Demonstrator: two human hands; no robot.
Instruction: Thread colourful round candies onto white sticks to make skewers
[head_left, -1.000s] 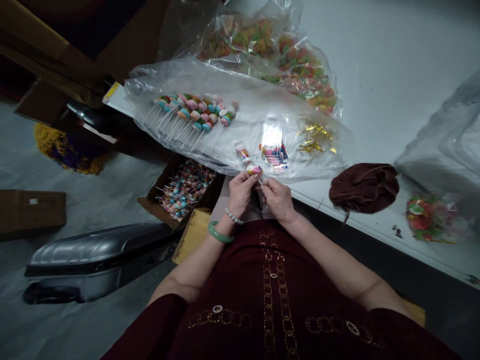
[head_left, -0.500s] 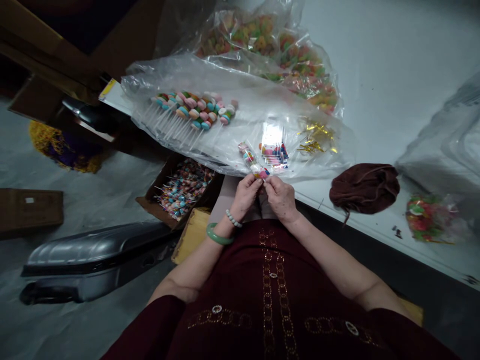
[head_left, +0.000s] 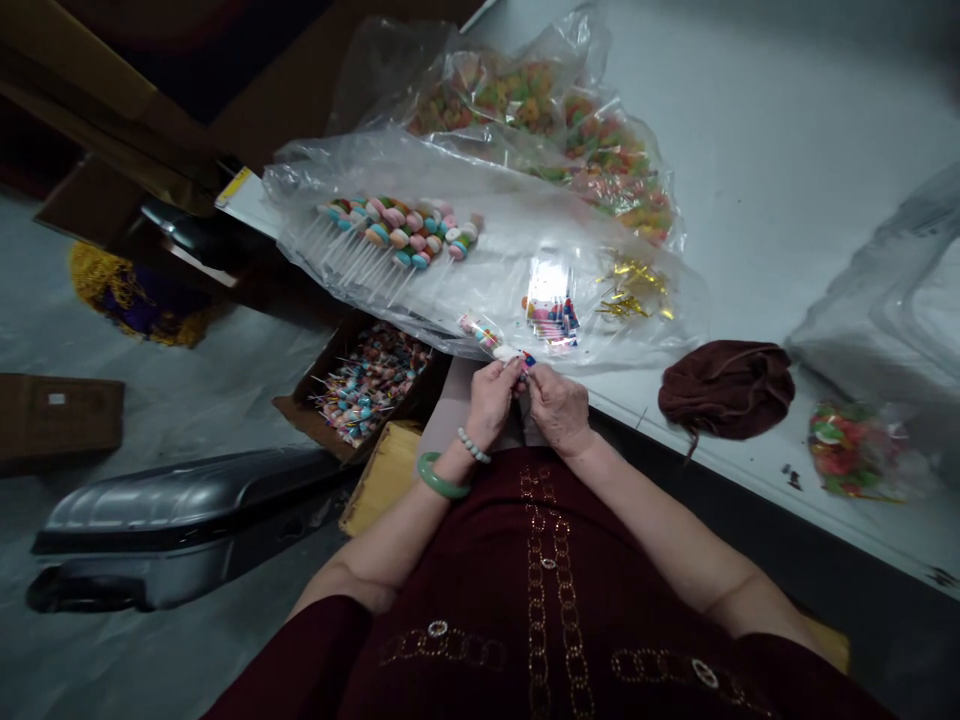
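Note:
Between my two hands, at the table's near edge, is a candy skewer [head_left: 481, 331] in a clear printed wrapper, its candies pointing up and left. My left hand [head_left: 491, 396] is closed, pinching the wrapper's lower end. Close beside it my right hand [head_left: 559, 405] is closed at the same end; the fingertips hide what exactly it grips. Just beyond lie a stack of printed clear wrappers [head_left: 553, 310] and a heap of gold twist ties [head_left: 636, 287]. Several unwrapped candy skewers [head_left: 409, 232] rest on the plastic sheet [head_left: 504, 215] to the left, sticks toward me.
Bags of gummy candy [head_left: 525, 95] lie at the back. A cardboard box [head_left: 319, 410] of wrapped skewers stands below the table's left edge, near a grey suitcase [head_left: 187, 500]. On the right are a brown cloth bundle [head_left: 726, 388] and a candy bag [head_left: 847, 450].
The wrapped candy skewer has tilted further left and lower, its wrapper end still at my fingers. My right hand's fingers have curled in more. The whole view has shifted slightly.

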